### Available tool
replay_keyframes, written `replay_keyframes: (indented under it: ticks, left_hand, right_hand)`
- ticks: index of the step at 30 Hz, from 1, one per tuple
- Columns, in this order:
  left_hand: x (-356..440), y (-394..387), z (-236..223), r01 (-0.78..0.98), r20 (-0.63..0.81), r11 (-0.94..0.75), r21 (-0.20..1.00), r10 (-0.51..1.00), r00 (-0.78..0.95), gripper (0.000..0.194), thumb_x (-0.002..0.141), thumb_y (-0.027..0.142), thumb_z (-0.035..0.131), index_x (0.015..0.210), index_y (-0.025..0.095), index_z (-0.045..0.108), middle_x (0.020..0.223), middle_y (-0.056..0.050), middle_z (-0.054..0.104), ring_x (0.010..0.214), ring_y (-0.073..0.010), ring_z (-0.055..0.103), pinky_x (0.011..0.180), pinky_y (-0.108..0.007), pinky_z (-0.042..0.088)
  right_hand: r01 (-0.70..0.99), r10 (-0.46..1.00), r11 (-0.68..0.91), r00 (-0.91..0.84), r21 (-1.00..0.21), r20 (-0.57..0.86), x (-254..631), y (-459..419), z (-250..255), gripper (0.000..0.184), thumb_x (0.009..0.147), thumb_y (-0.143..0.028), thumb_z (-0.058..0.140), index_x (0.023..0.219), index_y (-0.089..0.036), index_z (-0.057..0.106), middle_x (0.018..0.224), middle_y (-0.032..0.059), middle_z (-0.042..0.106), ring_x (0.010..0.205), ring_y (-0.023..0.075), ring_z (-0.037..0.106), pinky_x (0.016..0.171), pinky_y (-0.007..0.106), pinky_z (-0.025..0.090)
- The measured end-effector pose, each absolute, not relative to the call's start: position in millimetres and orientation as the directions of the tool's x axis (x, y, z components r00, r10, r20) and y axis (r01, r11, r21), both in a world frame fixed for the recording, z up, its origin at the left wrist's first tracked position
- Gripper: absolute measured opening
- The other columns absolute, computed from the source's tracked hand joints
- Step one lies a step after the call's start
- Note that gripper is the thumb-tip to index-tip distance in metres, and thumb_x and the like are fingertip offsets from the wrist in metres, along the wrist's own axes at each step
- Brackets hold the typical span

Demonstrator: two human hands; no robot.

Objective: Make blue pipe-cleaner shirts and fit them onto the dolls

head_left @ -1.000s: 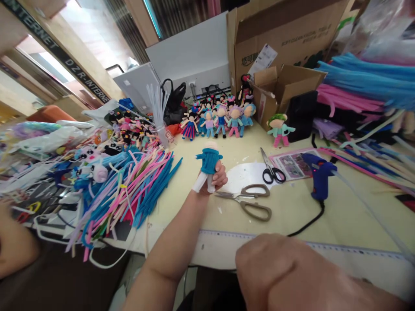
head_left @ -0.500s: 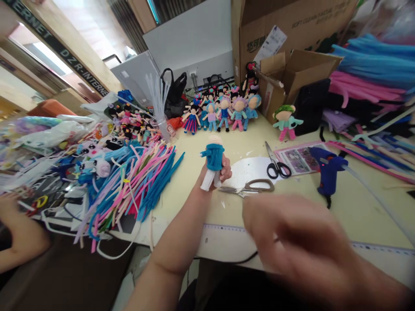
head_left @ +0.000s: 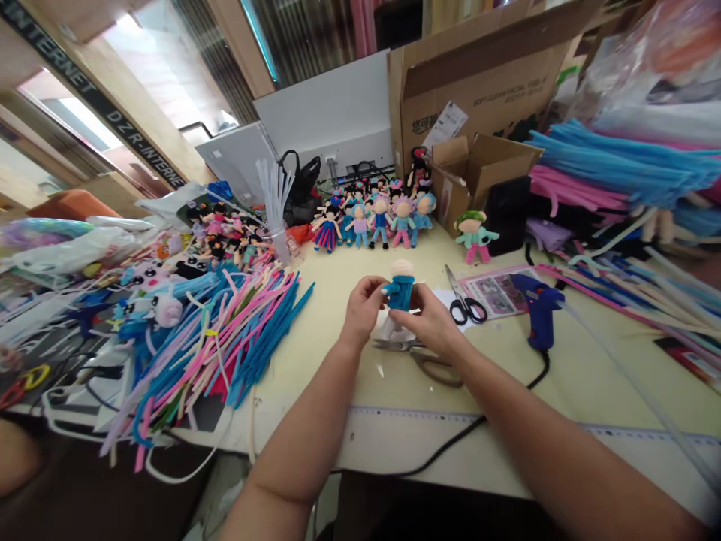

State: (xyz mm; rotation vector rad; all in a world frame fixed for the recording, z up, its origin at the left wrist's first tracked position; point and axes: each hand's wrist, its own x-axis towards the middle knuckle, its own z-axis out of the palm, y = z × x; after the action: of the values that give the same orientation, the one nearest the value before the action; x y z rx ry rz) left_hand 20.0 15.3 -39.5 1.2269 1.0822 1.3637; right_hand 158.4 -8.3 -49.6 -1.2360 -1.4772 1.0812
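A small doll [head_left: 400, 288] with a teal wrapped body and a pale bare head stands upright between my hands over the yellow table [head_left: 591, 376]. My left hand [head_left: 361, 308] pinches its left side, fingers closed on it. From the right, my right hand [head_left: 432, 321] closes its fingers on the doll too. The doll's white legs are mostly hidden behind my hands. Tan-handled scissors [head_left: 422, 357] lie on the table just under my right hand.
A blue glue gun [head_left: 538, 308] with a black cord stands to the right, black scissors [head_left: 465, 304] beside it. Finished dolls [head_left: 377, 214] line the back. A pipe-cleaner heap [head_left: 225, 338] fills the left, cardboard boxes [head_left: 478, 98] the back right. Another person's arm [head_left: 16, 451] shows at lower left.
My right hand has risen from the lower foreground and now grips the doll together with my left hand. The doll sits slightly lower and farther right.
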Motion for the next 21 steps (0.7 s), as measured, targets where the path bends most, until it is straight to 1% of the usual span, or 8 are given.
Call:
replay_keyframes:
  ticks: [2, 3, 5, 7, 11, 13, 18, 21]
  left_hand:
    - [17, 13, -36, -0.064, 0.142, -0.139, 0.988, 0.988, 0.053, 0.025, 0.072, 0.038, 0.066, 0.082, 0.015, 0.063, 0.066, 0.001, 0.06, 0.061, -0.0101, 0.052, 0.06, -0.023, 0.042]
    - [17, 12, -35, -0.051, 0.143, -0.139, 0.989, 0.986, 0.088, 0.026, 0.072, 0.037, 0.067, 0.084, 0.014, 0.064, 0.069, 0.0, 0.062, 0.063, -0.0109, 0.054, 0.062, -0.024, 0.043]
    - [18, 10, -32, -0.02, 0.146, -0.145, 0.989, 0.981, 0.124, 0.029, 0.066, 0.034, 0.072, 0.086, 0.014, 0.065, 0.075, -0.002, 0.065, 0.07, -0.0125, 0.057, 0.068, -0.025, 0.045]
    - [20, 8, -30, 0.021, 0.145, -0.148, 0.989, 0.984, 0.105, 0.03, 0.062, 0.03, 0.074, 0.086, 0.015, 0.065, 0.078, -0.001, 0.065, 0.072, -0.0134, 0.059, 0.07, -0.025, 0.046]
    - [22, 6, -28, 0.141, 0.132, -0.135, 0.981, 0.991, 0.028, 0.024, 0.062, 0.027, 0.072, 0.081, 0.014, 0.065, 0.069, 0.0, 0.063, 0.064, -0.0115, 0.055, 0.063, -0.023, 0.045]
    - [22, 6, -28, 0.168, 0.122, -0.124, 0.978, 0.992, 0.02, 0.022, 0.062, 0.026, 0.07, 0.08, 0.014, 0.065, 0.067, 0.001, 0.061, 0.061, -0.0108, 0.054, 0.061, -0.023, 0.044]
    - [20, 9, -34, 0.258, 0.133, -0.135, 0.957, 0.991, 0.022, 0.021, 0.063, 0.023, 0.063, 0.083, 0.015, 0.065, 0.071, 0.001, 0.063, 0.065, -0.0113, 0.057, 0.064, -0.022, 0.046]
    - [19, 10, -37, 0.321, 0.149, -0.149, 0.935, 0.989, 0.024, 0.02, 0.064, 0.02, 0.059, 0.082, 0.016, 0.064, 0.069, 0.002, 0.061, 0.063, -0.0104, 0.056, 0.06, -0.02, 0.044]
  right_hand:
    - [0.246, 0.995, 0.098, -0.031, -0.964, 0.093, 162, -5, -50, 0.032, 0.068, -0.038, 0.066, 0.09, -0.021, 0.05, 0.083, 0.0003, 0.064, 0.075, 0.0166, 0.059, 0.063, 0.027, 0.043]
    - [0.285, 0.996, 0.091, -0.003, -0.954, 0.094, 163, -4, -49, 0.033, 0.068, -0.04, 0.066, 0.089, -0.022, 0.049, 0.08, -0.0007, 0.064, 0.071, 0.0162, 0.058, 0.061, 0.026, 0.042]
    - [0.378, 0.994, 0.085, 0.029, -0.922, 0.104, 165, -4, -48, 0.035, 0.068, -0.047, 0.065, 0.085, -0.023, 0.047, 0.074, -0.0024, 0.062, 0.066, 0.0156, 0.056, 0.059, 0.026, 0.04]
    - [0.463, 0.993, 0.085, 0.037, -0.882, 0.115, 165, -7, -46, 0.036, 0.068, -0.051, 0.064, 0.083, -0.023, 0.045, 0.07, -0.0031, 0.06, 0.062, 0.0154, 0.054, 0.057, 0.025, 0.038]
    - [0.57, 0.99, 0.114, 0.007, -0.814, 0.144, 164, -12, -41, 0.032, 0.071, -0.047, 0.061, 0.085, -0.024, 0.044, 0.071, -0.0021, 0.061, 0.063, 0.016, 0.056, 0.054, 0.024, 0.034]
    - [0.597, 0.988, 0.128, -0.005, -0.792, 0.156, 163, -13, -40, 0.031, 0.072, -0.046, 0.06, 0.085, -0.024, 0.043, 0.072, -0.0016, 0.061, 0.063, 0.0166, 0.057, 0.053, 0.024, 0.033]
    - [0.674, 0.983, 0.151, -0.025, -0.723, 0.182, 163, -14, -42, 0.03, 0.074, -0.047, 0.057, 0.087, -0.023, 0.043, 0.073, 0.0005, 0.062, 0.065, 0.0199, 0.06, 0.053, 0.024, 0.03]
    - [0.684, 0.981, 0.164, -0.036, -0.711, 0.192, 162, -14, -44, 0.029, 0.075, -0.046, 0.056, 0.089, -0.023, 0.044, 0.075, 0.0011, 0.064, 0.068, 0.0209, 0.061, 0.053, 0.024, 0.031]
